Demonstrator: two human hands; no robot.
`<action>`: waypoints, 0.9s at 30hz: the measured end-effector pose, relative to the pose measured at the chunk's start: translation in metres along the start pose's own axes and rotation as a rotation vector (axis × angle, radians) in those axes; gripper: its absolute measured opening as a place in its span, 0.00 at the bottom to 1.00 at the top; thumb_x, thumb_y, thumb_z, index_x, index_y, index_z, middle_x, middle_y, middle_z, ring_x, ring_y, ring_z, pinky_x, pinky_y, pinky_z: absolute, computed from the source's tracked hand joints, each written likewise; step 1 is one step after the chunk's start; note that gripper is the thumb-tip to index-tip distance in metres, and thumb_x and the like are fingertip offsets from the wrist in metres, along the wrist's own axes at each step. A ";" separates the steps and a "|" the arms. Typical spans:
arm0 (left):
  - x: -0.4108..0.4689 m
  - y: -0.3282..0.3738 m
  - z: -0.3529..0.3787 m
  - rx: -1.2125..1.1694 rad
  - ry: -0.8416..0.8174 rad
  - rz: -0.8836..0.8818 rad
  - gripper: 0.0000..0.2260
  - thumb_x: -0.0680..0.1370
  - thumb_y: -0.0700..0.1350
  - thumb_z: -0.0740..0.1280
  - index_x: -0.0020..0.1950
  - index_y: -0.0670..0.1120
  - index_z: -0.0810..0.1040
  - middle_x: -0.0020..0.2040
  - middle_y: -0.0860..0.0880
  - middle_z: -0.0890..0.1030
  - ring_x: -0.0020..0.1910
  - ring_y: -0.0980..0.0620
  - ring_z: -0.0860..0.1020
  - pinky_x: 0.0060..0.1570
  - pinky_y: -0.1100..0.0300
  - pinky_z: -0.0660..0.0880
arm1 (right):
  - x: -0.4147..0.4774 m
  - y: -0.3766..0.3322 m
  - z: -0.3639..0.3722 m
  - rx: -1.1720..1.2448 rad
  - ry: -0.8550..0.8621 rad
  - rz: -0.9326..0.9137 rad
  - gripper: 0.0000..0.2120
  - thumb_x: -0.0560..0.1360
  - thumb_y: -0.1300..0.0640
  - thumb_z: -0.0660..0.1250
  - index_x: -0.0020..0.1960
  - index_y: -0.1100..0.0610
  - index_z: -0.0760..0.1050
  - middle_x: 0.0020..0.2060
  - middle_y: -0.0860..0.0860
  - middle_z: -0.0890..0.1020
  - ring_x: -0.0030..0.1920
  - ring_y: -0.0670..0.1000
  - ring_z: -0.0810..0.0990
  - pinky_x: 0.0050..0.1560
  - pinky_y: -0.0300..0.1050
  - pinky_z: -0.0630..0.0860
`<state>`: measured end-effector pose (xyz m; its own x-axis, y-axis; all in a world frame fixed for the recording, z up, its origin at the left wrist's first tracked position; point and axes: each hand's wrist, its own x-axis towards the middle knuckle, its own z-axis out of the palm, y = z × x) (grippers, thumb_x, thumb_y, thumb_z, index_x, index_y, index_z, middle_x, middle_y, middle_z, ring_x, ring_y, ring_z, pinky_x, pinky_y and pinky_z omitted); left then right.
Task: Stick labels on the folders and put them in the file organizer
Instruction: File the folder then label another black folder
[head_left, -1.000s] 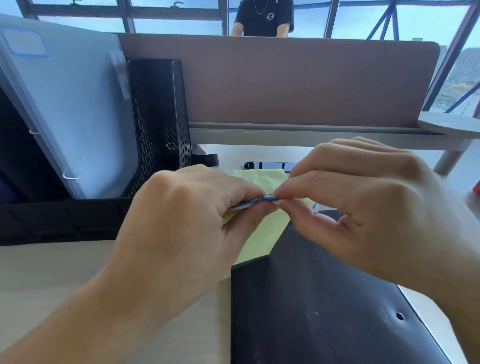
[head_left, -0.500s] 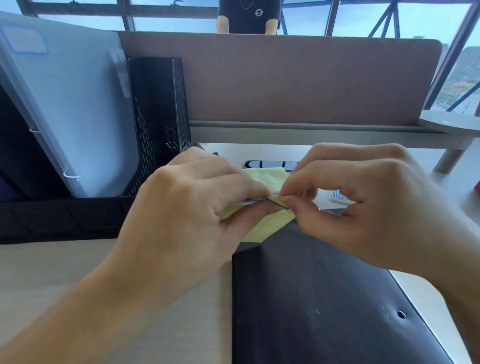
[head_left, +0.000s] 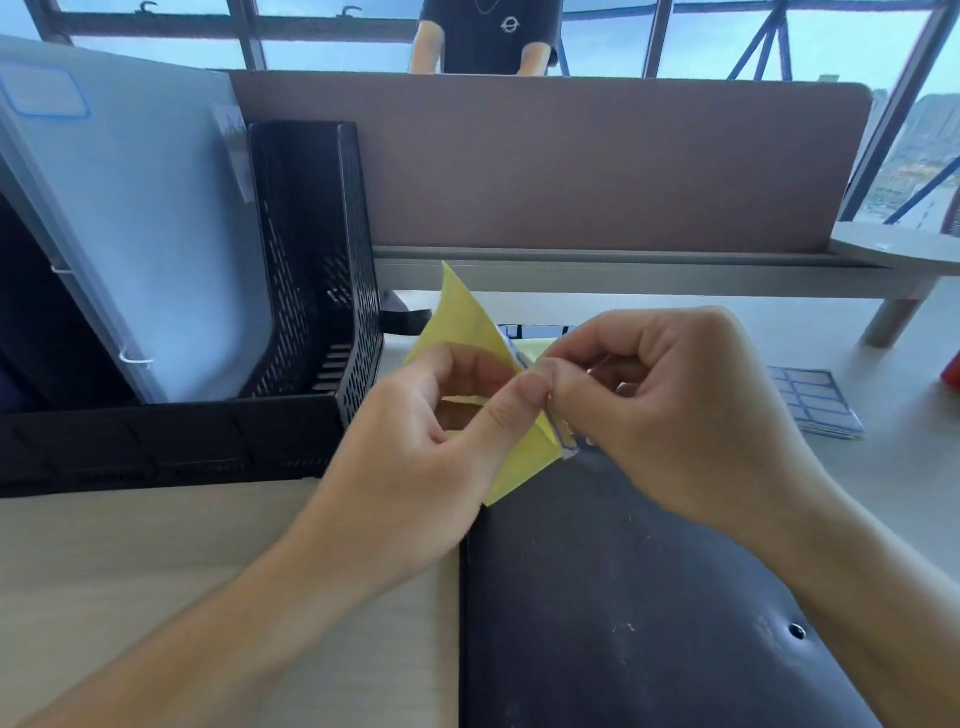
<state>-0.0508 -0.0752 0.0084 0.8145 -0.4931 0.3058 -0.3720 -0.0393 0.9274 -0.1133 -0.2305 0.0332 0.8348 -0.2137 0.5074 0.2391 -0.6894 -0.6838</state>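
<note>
Our left hand (head_left: 415, 447) pinches a yellow backing sheet (head_left: 467, 322) between thumb and fingers. Our right hand (head_left: 675, 415) meets it, fingertips nipping a blue-edged label (head_left: 569, 451) at the sheet's right edge. Both hands are together above the far end of a black folder (head_left: 623, 597) lying flat on the desk (head_left: 156, 571). Far left stands the file organizer (head_left: 311, 249), a pale blue folder (head_left: 156, 234) upright inside it. More labels (head_left: 810, 400) lie to the right.
</note>
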 end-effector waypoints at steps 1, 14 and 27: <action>0.000 -0.001 0.002 -0.088 -0.014 -0.020 0.21 0.68 0.64 0.71 0.50 0.50 0.81 0.44 0.43 0.85 0.48 0.31 0.81 0.52 0.30 0.76 | 0.000 0.001 0.002 0.002 0.003 -0.010 0.07 0.73 0.56 0.71 0.36 0.50 0.83 0.23 0.49 0.80 0.21 0.46 0.70 0.22 0.37 0.67; 0.011 -0.006 0.000 -0.513 -0.023 -0.139 0.09 0.70 0.44 0.69 0.43 0.40 0.85 0.44 0.39 0.85 0.41 0.44 0.84 0.48 0.44 0.82 | -0.001 0.001 0.011 0.101 0.026 0.034 0.07 0.73 0.55 0.71 0.36 0.49 0.83 0.29 0.50 0.83 0.32 0.57 0.81 0.35 0.53 0.79; 0.017 -0.003 -0.005 -0.658 0.038 -0.194 0.11 0.71 0.43 0.67 0.49 0.38 0.81 0.46 0.39 0.86 0.41 0.46 0.85 0.42 0.53 0.83 | 0.011 0.012 0.011 0.479 -0.022 0.225 0.12 0.76 0.66 0.66 0.34 0.62 0.81 0.29 0.55 0.81 0.29 0.50 0.78 0.33 0.41 0.79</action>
<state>-0.0336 -0.0794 0.0117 0.8583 -0.4995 0.1174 0.1203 0.4183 0.9003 -0.0961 -0.2339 0.0250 0.9004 -0.3023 0.3128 0.2483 -0.2333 -0.9402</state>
